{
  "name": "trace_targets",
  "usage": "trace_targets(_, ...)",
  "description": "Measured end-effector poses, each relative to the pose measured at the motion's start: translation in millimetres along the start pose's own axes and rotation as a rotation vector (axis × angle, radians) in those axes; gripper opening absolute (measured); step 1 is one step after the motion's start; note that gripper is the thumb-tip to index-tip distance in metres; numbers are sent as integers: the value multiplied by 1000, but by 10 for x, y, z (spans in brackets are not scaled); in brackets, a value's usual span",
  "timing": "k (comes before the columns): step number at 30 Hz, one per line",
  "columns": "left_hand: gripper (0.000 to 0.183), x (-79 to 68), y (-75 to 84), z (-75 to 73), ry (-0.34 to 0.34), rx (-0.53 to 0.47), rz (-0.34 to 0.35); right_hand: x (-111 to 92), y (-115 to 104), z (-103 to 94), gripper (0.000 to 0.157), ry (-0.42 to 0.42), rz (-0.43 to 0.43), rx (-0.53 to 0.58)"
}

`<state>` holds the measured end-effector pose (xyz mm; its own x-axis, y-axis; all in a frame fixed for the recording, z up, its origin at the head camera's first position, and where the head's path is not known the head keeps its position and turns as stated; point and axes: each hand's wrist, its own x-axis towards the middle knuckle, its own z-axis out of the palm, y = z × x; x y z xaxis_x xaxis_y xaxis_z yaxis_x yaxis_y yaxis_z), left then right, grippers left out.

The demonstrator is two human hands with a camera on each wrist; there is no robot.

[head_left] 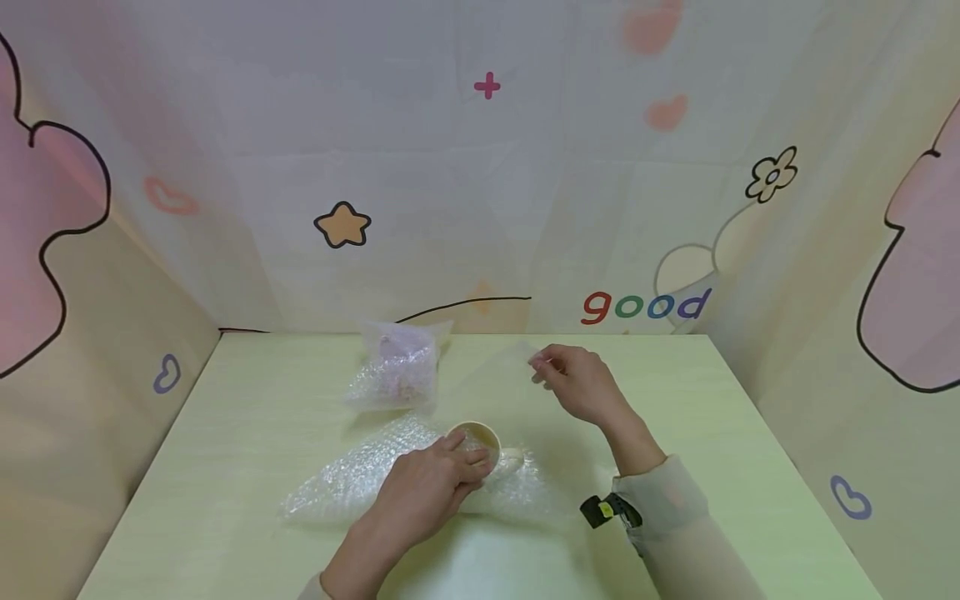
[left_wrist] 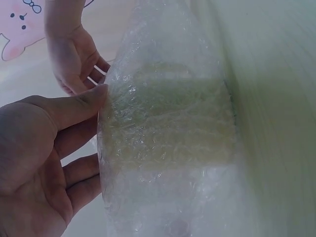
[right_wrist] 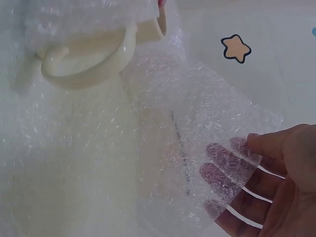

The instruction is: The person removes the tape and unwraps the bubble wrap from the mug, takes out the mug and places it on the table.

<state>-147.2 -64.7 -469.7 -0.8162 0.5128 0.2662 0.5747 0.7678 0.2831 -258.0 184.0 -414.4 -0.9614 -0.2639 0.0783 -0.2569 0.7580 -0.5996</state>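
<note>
A cream mug (head_left: 480, 431) stands upright, partly covered by a sheet of bubble wrap (head_left: 367, 471) spread beneath and around it. My left hand (head_left: 438, 479) lies over its opening, thumb and fingers holding a flap of the wrap at the rim. In the left wrist view, the left hand (left_wrist: 44, 148) grips at the top edge of the covered mug wall. The handle (right_wrist: 94, 69) sticks out bare in the right wrist view. Beyond the mug, my right hand (head_left: 577, 379) pinches a corner of the wrap, held up and stretched; its fingers (right_wrist: 227, 175) show through the clear film.
Behind the mug, to the left, a bubble-wrapped parcel (head_left: 401, 371) with something pinkish inside rests on the pale table (head_left: 225, 450). Printed cloth walls (head_left: 420, 167) enclose the back and both sides. A dark strap device (head_left: 600, 511) sits at the right sleeve.
</note>
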Motion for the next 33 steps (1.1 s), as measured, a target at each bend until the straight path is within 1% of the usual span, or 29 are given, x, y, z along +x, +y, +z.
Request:
trace_targets(5, 29, 16, -25, -5, -4, -14, 23, 78, 123, -17, 29, -16, 54, 8)
trace_targets(11, 29, 37, -68, -6, -10, -54, 55, 146, 327, -36, 31, -13, 91, -24)
trace_targets(20, 30, 58, -161, -11, -72, -133, 113, 168, 587, -85, 28, -21, 193, -37)
trace_targets(25, 28, 61, -201, -10, -106, -167, 110, 155, 742, -75, 29, -49, 232, -37)
trace_targets(28, 26, 72, -208, -4, -101, -161, 112, 147, 841, -66, 29, -49, 253, -33)
trace_targets(33, 24, 92, -209, 4, -78, -145, 133, 121, 1024, -46, 29, -49, 286, -32)
